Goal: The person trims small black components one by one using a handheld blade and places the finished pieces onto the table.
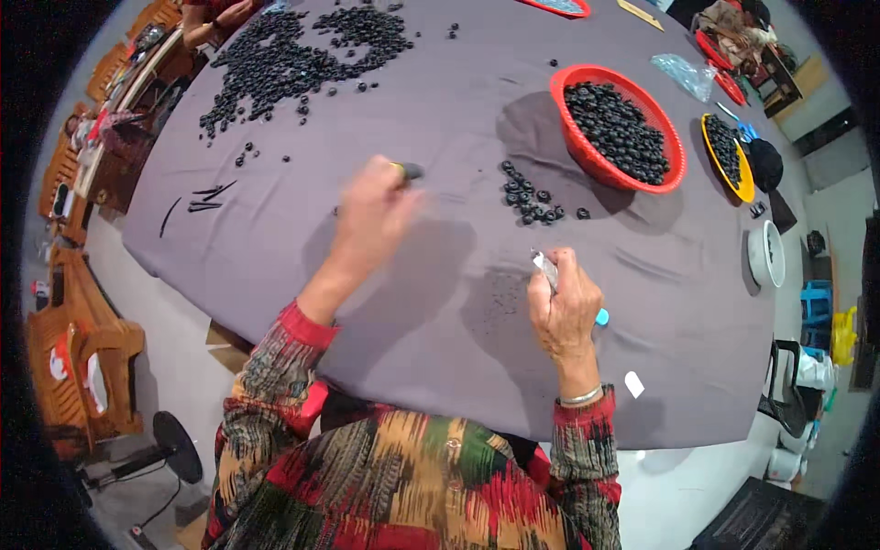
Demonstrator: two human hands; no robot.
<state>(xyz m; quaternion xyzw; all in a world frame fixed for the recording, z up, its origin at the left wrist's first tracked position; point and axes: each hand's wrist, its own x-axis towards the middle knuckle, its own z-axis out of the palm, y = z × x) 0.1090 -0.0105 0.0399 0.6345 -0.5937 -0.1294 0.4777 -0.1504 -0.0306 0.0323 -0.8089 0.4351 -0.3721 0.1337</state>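
My left hand (374,213) is smeared by motion above the middle of the grey cloth. A dark rounded thing (412,171) with a yellowish edge shows at its fingers; whether it is gripped or worn cannot be made out. Closed around a slim tool (544,269) with a whitish, silvery front and a blue rear end, my right hand (566,302) is over the cloth nearer to me. Just beyond the tool's tip lies a small cluster of round black pieces (530,197). Tiny dark crumbs (504,298) are scattered left of my right hand.
A red plastic basket (676,137) full of black pieces stands beyond the cluster. A large spread of them (275,69) covers the far left. Thin black strips (206,203) lie at left. A yellow dish (745,191) and a white bowl (777,255) are at right. Another person's arm (197,32) shows far left.
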